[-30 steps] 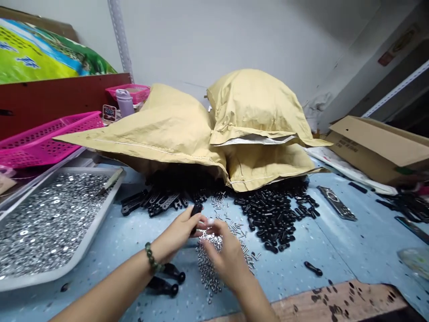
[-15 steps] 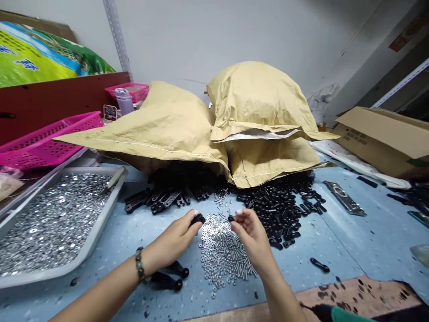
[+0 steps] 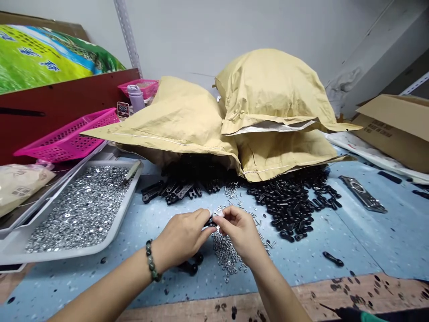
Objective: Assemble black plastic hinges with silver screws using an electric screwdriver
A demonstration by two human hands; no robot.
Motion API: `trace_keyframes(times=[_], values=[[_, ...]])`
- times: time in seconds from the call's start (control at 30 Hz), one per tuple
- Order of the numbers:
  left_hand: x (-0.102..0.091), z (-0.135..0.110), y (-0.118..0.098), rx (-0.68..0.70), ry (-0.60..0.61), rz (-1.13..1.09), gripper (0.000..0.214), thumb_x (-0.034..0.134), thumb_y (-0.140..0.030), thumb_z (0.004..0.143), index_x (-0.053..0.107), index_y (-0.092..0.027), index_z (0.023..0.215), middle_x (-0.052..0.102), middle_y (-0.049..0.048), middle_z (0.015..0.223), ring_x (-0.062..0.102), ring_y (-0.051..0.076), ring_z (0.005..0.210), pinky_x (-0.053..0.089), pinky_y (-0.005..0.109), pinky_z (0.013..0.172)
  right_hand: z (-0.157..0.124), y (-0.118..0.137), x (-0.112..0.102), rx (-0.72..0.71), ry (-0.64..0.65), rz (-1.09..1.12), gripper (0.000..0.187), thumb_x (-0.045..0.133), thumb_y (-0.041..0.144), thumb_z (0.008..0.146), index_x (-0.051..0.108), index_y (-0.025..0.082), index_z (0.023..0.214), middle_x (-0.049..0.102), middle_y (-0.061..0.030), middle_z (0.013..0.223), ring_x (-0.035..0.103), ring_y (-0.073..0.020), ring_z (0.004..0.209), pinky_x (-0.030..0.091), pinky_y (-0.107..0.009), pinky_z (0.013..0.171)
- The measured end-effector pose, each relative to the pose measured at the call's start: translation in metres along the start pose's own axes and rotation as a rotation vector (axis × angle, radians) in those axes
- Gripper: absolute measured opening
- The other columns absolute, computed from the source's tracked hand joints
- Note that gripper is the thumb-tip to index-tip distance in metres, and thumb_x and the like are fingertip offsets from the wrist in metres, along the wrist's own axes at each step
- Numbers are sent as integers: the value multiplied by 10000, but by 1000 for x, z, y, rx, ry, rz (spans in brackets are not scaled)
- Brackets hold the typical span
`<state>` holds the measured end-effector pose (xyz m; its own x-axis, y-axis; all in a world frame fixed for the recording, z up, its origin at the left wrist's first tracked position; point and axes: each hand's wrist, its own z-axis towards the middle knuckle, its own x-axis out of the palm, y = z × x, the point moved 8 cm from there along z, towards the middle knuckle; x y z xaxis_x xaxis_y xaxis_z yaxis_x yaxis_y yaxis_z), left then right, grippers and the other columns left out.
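Above the screw pile (image 3: 228, 257), a black part (image 3: 210, 221) is pinched between left hand (image 3: 182, 237) and right hand (image 3: 239, 232) — a screw seemingly being fitted; steady alignment needed.

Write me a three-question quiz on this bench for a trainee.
1. True or false: the grey tray of washers lies to the left of the left hand.
2. What lies on the table beneath the right hand? A) a heap of silver screws and nuts B) a pink basket C) a cardboard box
3. What colour is the small part held where the fingertips of both hands meet?

Key: 1 true; 2 A; 3 black.
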<state>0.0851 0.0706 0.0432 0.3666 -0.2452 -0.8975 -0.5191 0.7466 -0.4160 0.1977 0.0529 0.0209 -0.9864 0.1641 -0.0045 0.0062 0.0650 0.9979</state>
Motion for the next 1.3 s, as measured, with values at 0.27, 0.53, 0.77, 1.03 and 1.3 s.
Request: trace_keyframes(times=[0.27,0.53,0.77,1.03,1.3], values=[[-27,-11,36,-152,-84,-32,262,373,-357,957,449,-204,758,526,-9,643,516,172,573,293,268,523,-17,-7,-3,-276,99,-708,114,540,230,886,593,212,986,607,-55,941,579,-205,867,475,-353,752],[-27,-26,75,-305,-46,-232,145,432,-327,911,500,-201,896,574,-18,738,551,181,666,361,268,594,-7,-36,36,-429,94,-1140,161,709,233,789,560,200,739,584,-25,825,523,-221,829,423,-363,751],[-7,-11,63,-55,34,-278,152,485,-264,915,603,-192,979,570,38,931,549,200,892,429,308,799,-17,-19,4,-406,30,-978,105,608,215,856,524,196,916,561,-52,910,518,-229,867,446,-366,736],[-31,-38,94,-165,-61,-308,240,479,-307,929,630,-216,1091,583,46,1014,539,215,986,431,359,897,-5,-20,63,-490,199,-898,107,564,115,867,588,201,925,600,-51,929,533,-227,890,466,-368,785],[-7,-30,74,-100,41,-281,166,555,-178,895,654,-191,1027,586,43,964,534,206,949,429,335,865,-1,-22,39,-425,162,-816,229,614,173,851,534,189,1065,588,-72,1004,551,-225,917,479,-376,784]])
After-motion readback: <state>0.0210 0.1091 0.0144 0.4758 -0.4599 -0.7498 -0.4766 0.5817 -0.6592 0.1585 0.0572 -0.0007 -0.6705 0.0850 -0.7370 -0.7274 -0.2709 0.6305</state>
